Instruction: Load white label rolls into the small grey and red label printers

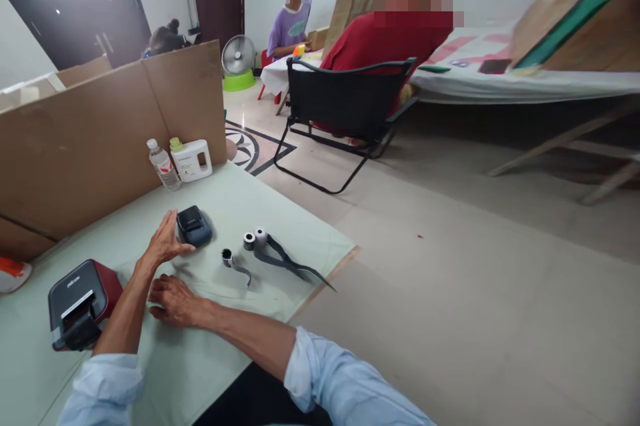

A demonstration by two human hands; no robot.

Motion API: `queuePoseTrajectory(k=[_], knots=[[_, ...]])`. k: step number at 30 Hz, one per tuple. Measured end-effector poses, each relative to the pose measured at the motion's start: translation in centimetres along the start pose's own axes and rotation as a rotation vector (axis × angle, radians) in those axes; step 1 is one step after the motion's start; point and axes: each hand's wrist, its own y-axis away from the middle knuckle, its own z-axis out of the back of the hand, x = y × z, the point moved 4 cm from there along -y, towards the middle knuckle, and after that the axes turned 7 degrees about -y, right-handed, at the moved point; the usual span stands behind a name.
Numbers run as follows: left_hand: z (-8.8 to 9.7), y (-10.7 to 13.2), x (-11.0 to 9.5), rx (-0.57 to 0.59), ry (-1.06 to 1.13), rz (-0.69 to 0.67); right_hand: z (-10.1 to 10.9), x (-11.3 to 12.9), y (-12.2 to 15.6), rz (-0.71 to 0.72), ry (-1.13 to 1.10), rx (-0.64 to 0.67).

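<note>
My left hand (164,241) rests on the pale green table (210,353), its fingers stretched out and its thumb touching a small dark blue device (194,225). Nothing is in that hand. Lying on the table nearer to me, my right hand (174,300) has its fingers curled loosely; I cannot make out anything in it. To the right of the hands lie small paper rolls (255,238) with dark strips trailing from them, and one smaller roll (227,257). A red and grey printer (80,303) sits at the left.
A water bottle (163,165) and a white jug (192,159) stand by the cardboard screen (100,139) at the table's back. Beyond the table edge is tiled floor, a black folding chair (345,106) with a person in red, and a long covered table (500,76).
</note>
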Motion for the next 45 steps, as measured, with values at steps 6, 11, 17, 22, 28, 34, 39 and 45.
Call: queuePoseTrajectory(k=[6, 11, 17, 22, 28, 34, 39, 45], knots=[[-1.2, -2.2, 0.2, 0.115, 0.089, 0.008, -0.1, 0.0, 0.0, -0.029, -0.022, -0.005], [-1.7, -2.3, 0.1, 0.100, 0.117, -0.009, 0.0, 0.1, 0.0, -0.025, -0.025, -0.007], [-1.3, -1.8, -0.8, 0.025, 0.131, -0.015, 0.2, 0.2, -0.2, -0.010, -0.034, -0.021], [0.3, 1.0, -1.3, -0.018, 0.069, 0.011, 0.2, 0.4, -0.2, -0.001, 0.001, 0.009], [2.8, 6.5, 0.4, -0.186, 0.014, 0.053, 0.8, 1.1, 0.1, 0.035, 0.070, 0.058], [2.6, 9.5, 1.4, -0.196, 0.014, 0.113, 1.7, 2.9, 1.2, 0.051, 0.116, 0.128], [1.7, 10.2, 1.7, -0.170, 0.078, 0.147, 4.0, 5.7, 4.2, 0.096, 0.075, 0.095], [0.9, 10.8, 1.9, -0.173, 0.128, 0.146, 10.7, 6.2, 8.7, -0.018, 0.002, -0.306]])
